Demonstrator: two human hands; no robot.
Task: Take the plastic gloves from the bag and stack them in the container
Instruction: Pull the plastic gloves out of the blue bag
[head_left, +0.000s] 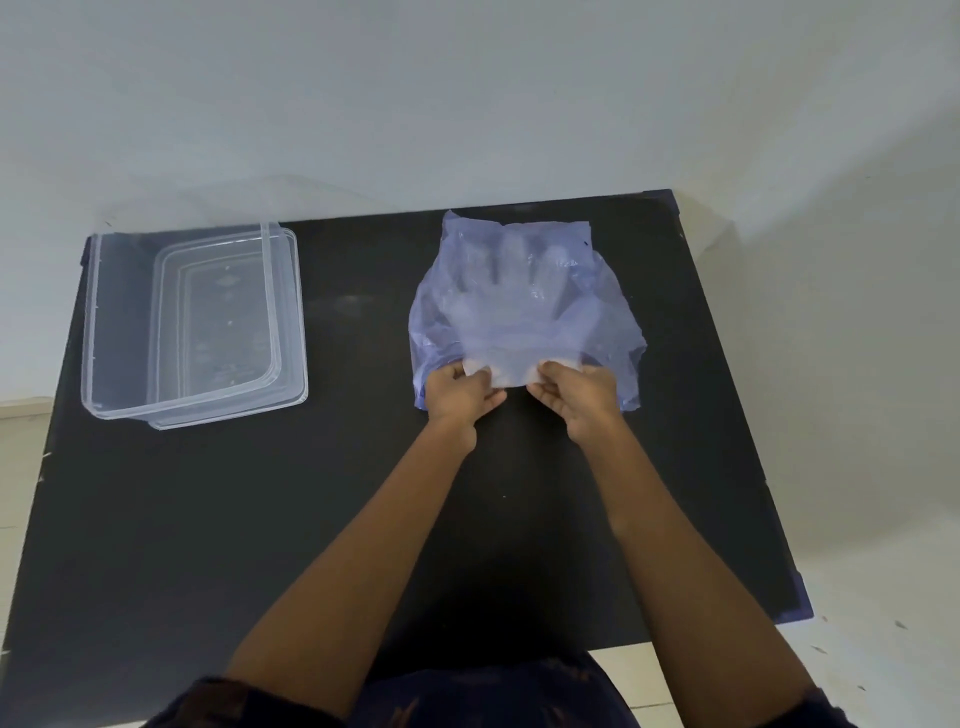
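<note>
A thin bluish plastic bag (613, 322) lies on the black table right of centre, its mouth toward me. Clear plastic gloves (514, 306) show through it, fingers pointing away from me. My left hand (460, 392) and my right hand (576, 397) are side by side at the bag's mouth, each pinching the near cuff edge of the gloves where it pokes out. A clear rectangular container (91, 332) stands at the table's left with nothing visible inside.
The container's clear lid (296, 312) lies under or beside it, jutting out to the right. The black table (363, 519) ends close behind the bag against a pale wall. Pale floor shows to the right and left.
</note>
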